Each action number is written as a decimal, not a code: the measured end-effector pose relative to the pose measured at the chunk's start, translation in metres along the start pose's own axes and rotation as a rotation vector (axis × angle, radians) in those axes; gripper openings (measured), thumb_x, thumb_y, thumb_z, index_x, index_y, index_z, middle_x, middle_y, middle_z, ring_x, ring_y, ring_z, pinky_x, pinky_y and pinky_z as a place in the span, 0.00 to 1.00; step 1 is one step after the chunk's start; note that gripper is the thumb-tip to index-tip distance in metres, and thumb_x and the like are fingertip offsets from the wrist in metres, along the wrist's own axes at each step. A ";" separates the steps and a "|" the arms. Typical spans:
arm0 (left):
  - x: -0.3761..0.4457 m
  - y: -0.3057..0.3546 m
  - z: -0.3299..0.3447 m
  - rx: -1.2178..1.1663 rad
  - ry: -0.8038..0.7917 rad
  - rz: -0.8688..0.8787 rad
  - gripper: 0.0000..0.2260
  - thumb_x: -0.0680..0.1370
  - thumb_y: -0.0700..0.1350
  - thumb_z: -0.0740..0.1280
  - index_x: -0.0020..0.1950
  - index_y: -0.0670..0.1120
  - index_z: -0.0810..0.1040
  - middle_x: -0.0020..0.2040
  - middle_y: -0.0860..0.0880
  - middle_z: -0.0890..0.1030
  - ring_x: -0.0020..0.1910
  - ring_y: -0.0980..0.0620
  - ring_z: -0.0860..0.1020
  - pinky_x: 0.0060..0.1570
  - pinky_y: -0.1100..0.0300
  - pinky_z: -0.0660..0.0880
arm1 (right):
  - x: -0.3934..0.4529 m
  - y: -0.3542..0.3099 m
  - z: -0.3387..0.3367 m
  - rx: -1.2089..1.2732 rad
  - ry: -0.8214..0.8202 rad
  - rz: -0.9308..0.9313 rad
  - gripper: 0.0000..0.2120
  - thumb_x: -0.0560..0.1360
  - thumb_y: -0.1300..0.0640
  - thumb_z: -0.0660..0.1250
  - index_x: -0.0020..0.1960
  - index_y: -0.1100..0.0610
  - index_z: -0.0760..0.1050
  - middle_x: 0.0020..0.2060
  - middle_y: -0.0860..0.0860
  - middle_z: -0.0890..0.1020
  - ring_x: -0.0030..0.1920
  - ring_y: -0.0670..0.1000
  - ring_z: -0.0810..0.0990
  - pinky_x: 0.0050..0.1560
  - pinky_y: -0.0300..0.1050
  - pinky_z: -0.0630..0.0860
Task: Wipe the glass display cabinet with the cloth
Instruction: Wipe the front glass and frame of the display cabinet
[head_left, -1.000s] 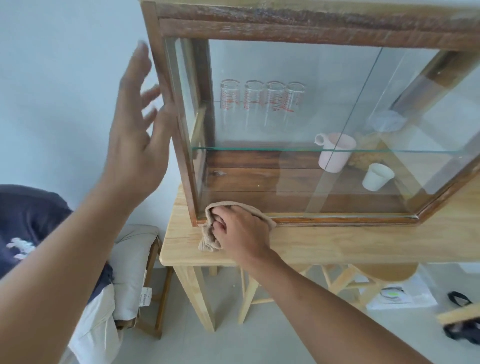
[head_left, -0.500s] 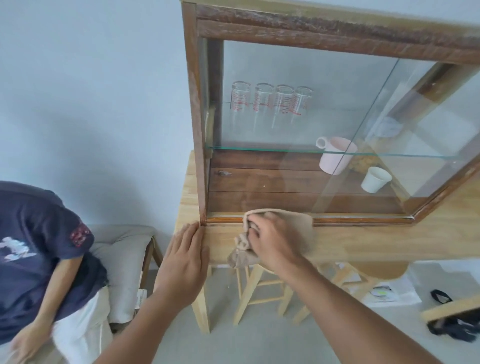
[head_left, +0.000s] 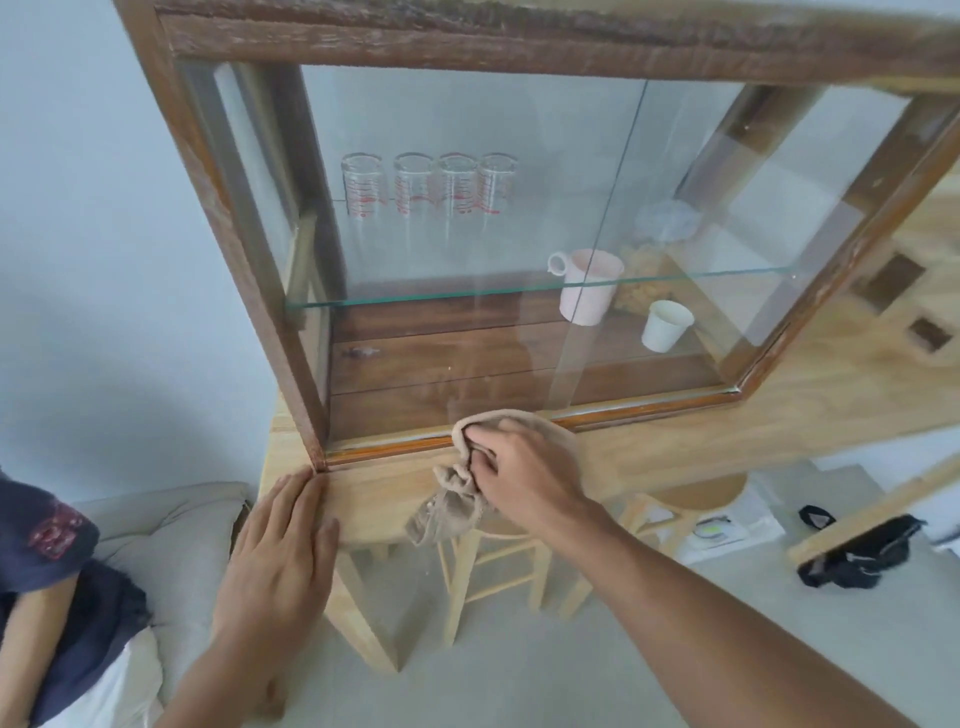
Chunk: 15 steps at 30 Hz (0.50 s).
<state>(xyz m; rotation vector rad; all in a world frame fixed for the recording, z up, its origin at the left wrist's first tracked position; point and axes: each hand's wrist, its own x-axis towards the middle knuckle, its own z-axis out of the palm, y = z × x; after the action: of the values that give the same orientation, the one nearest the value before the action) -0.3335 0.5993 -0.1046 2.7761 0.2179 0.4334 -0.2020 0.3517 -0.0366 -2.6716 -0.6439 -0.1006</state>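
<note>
A wood-framed glass display cabinet (head_left: 249, 291) stands on a light wooden table (head_left: 727, 441). My right hand (head_left: 524, 467) grips a beige cloth (head_left: 452, 501) and presses it against the cabinet's lower front rail, left of centre; part of the cloth hangs over the table's front edge. My left hand (head_left: 280, 551) lies flat, fingers together, on the table's front left corner, fingertips touching the cabinet's bottom left corner. Inside are several glasses (head_left: 431, 187) with red markings, a pink mug (head_left: 589, 286) and a white cup (head_left: 666, 325).
A person in a dark shirt (head_left: 47, 525) sits at the lower left beside a grey cushioned seat (head_left: 176, 530). Wooden stools (head_left: 493, 566) stand under the table. A black object (head_left: 857, 556) and papers (head_left: 727, 530) lie on the floor at right.
My left hand dropped from the cabinet's left side onto the table corner and stays there. My right hand slid the cloth rightward along the bottom rail.
</note>
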 end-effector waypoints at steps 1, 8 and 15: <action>0.000 0.000 0.001 0.007 0.001 -0.001 0.27 0.84 0.55 0.52 0.75 0.40 0.74 0.76 0.42 0.74 0.76 0.39 0.70 0.78 0.44 0.63 | -0.004 0.024 -0.010 -0.031 0.019 0.035 0.05 0.80 0.52 0.63 0.50 0.48 0.77 0.45 0.48 0.80 0.48 0.56 0.81 0.39 0.51 0.75; 0.005 0.000 0.007 0.024 -0.003 -0.038 0.28 0.84 0.56 0.51 0.75 0.40 0.74 0.76 0.41 0.74 0.76 0.38 0.69 0.78 0.50 0.58 | -0.023 0.173 -0.065 -0.132 0.182 0.369 0.04 0.77 0.51 0.67 0.50 0.47 0.81 0.47 0.50 0.83 0.48 0.59 0.82 0.40 0.48 0.76; 0.006 0.005 0.008 0.049 -0.017 -0.099 0.29 0.83 0.57 0.49 0.76 0.43 0.72 0.77 0.44 0.73 0.76 0.40 0.69 0.78 0.47 0.61 | -0.021 0.139 -0.030 -0.100 0.303 0.361 0.04 0.74 0.54 0.67 0.49 0.52 0.78 0.42 0.53 0.85 0.39 0.62 0.83 0.33 0.47 0.66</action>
<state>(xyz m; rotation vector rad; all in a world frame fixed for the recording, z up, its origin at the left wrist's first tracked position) -0.3249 0.5935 -0.1085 2.8007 0.3650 0.3844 -0.1575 0.2174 -0.0614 -2.7390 -0.0618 -0.4360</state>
